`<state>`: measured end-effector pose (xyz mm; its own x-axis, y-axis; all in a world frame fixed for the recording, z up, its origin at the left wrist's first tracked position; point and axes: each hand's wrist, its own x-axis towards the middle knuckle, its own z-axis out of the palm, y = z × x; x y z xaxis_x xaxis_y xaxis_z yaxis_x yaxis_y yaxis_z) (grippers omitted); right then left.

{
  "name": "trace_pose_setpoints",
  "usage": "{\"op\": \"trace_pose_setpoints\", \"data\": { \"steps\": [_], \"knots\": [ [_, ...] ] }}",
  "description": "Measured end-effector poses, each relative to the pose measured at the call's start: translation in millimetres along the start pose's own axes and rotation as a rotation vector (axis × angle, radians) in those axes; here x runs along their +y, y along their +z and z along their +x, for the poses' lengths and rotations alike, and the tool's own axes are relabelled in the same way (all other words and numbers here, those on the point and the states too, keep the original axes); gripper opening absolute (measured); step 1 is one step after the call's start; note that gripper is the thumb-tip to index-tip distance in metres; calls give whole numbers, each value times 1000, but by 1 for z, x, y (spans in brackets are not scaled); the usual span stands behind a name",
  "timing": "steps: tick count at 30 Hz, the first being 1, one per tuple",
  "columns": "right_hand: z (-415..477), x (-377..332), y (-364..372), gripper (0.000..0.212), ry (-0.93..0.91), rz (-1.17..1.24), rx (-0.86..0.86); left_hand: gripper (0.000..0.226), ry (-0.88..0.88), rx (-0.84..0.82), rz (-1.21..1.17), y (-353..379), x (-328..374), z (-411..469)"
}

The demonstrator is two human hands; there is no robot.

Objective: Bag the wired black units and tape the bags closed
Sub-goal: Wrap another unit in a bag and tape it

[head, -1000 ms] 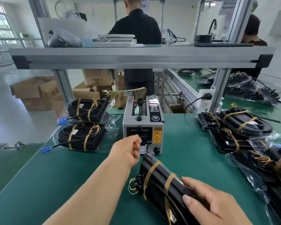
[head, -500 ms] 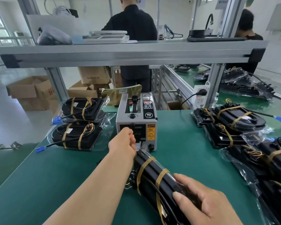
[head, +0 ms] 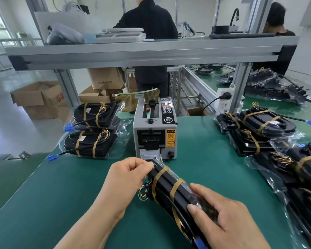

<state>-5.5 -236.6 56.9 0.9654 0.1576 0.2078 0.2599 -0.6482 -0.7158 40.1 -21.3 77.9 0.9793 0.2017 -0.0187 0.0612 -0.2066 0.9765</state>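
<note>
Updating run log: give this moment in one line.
left hand: pinches bagged unit, far end | right hand: grips near end | tape dispenser: beyond

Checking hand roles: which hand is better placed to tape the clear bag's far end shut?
Left. The left hand sits at the far end of the clear-bagged black wired unit, beside the grey tape dispenser; the right hand grips the near end, steadying it.

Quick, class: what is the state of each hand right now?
Left hand: fingers curled, pinching the far end of the bagged black unit.
Right hand: gripping the same unit's near end.
</note>
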Motion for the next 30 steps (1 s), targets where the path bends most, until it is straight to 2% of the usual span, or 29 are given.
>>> {"op": "trace_pose_setpoints", "data": {
  "steps": [8,30],
  "knots": [
    [-4,-3,3,38,-20,-37,9,20,51,-8,44,2,-2,7],
    [-3,-4,1,44,-13,-75,-36,12,96,158,277,11,-3,2]
  ]
}}
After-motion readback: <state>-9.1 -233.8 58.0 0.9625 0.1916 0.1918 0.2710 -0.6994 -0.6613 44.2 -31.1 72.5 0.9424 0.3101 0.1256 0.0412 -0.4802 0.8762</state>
